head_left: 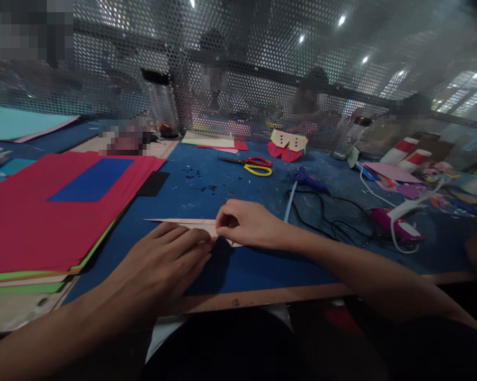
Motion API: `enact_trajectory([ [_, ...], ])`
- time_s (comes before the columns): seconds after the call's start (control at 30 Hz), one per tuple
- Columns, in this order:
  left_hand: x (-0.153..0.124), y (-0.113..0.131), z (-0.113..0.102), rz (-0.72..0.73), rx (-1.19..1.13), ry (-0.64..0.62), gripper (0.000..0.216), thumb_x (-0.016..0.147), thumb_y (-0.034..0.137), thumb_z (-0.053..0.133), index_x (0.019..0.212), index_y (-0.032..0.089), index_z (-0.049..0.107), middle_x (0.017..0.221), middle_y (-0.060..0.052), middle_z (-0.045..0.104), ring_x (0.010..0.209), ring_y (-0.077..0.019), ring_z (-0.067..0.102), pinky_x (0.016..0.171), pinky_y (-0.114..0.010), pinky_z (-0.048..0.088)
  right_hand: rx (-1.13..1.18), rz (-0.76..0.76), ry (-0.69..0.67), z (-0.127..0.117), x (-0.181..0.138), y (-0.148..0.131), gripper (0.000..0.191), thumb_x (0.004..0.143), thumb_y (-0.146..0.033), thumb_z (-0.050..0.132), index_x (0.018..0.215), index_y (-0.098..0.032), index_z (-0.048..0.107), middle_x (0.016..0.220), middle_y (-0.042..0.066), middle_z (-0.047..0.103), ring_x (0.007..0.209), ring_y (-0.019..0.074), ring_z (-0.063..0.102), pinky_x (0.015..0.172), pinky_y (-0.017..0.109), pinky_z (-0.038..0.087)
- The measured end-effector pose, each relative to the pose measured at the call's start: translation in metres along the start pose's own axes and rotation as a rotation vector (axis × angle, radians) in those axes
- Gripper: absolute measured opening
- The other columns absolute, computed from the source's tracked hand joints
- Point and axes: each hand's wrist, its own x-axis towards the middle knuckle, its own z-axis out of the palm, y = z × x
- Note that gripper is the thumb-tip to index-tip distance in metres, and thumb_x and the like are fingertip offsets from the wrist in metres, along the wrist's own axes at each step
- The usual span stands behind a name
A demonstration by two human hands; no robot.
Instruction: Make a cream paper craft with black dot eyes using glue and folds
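A pale beige folded paper (182, 223) lies on the blue table mat (262, 264), its point reaching left. My left hand (164, 259) lies flat on the paper's near part, fingers stretched out and pressing it down. My right hand (246, 225) is curled, its fingertips pinching the paper's edge right where the left fingertips end. Most of the paper is hidden under both hands.
A stack of red card with a blue sheet (91, 180) lies at left. Scissors (256, 165), a blue glue gun (309, 181) with black cable, a pink glue gun (397, 226), a paper craft (288, 144) and a perforated metal screen (262, 69) lie beyond. People sit behind the screen.
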Motion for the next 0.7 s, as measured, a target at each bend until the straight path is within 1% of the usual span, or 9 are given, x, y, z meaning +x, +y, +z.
enact_trajectory([
  [0.23, 0.0012, -0.0007, -0.0032, 0.046, 0.018, 0.012, 0.031, 0.105, 0.016, 0.042, 0.098, 0.016, 0.072, 0.099, -0.007, 0.080, 0.082, -0.0230, 0.071, 0.073, -0.040, 0.050, -0.036, -0.038, 0.038, 0.0052, 0.0003, 0.0016, 0.008, 0.090, -0.021, 0.065, 0.091, -0.019, 0.073, 0.093, 0.002, 0.069, 0.081, 0.0136, 0.060, 0.069, 0.026, 0.040],
  [0.33, -0.0003, -0.0004, -0.0022, 0.027, 0.017, 0.008, 0.029, 0.105, 0.016, 0.043, 0.101, 0.016, 0.072, 0.100, -0.008, 0.079, 0.084, -0.0230, 0.071, 0.076, -0.041, 0.051, -0.043, -0.047, 0.043, 0.0064, 0.0007, 0.0027, 0.008, 0.090, -0.021, 0.065, 0.092, -0.019, 0.073, 0.094, 0.002, 0.069, 0.082, 0.0137, 0.060, 0.071, 0.026, 0.040],
  [0.43, -0.0013, -0.0004, -0.0006, 0.013, 0.016, -0.002, 0.027, 0.103, 0.016, 0.045, 0.102, 0.017, 0.072, 0.101, -0.008, 0.079, 0.088, -0.0235, 0.071, 0.078, -0.042, 0.051, -0.017, -0.034, 0.036, 0.0054, 0.0011, 0.0030, 0.009, 0.090, -0.021, 0.065, 0.093, -0.019, 0.073, 0.094, 0.002, 0.069, 0.082, 0.0135, 0.061, 0.071, 0.025, 0.041],
  [0.57, -0.0010, -0.0012, -0.0003, 0.022, 0.025, -0.013, 0.025, 0.102, 0.016, 0.047, 0.101, 0.017, 0.072, 0.100, -0.008, 0.079, 0.086, -0.0247, 0.070, 0.076, -0.042, 0.050, 0.039, -0.001, 0.005, 0.0035, 0.0006, -0.0001, 0.011, 0.089, -0.025, 0.066, 0.096, -0.019, 0.072, 0.094, 0.002, 0.070, 0.082, 0.0136, 0.062, 0.071, 0.025, 0.042],
  [0.7, -0.0004, -0.0014, -0.0005, 0.023, 0.022, -0.012, 0.027, 0.102, 0.015, 0.045, 0.099, 0.016, 0.072, 0.097, -0.008, 0.078, 0.085, -0.0242, 0.069, 0.076, -0.041, 0.049, -0.006, -0.034, 0.025, 0.0055, -0.0008, -0.0034, 0.013, 0.087, -0.025, 0.069, 0.098, -0.019, 0.071, 0.098, 0.003, 0.069, 0.088, 0.0157, 0.061, 0.077, 0.027, 0.044],
])
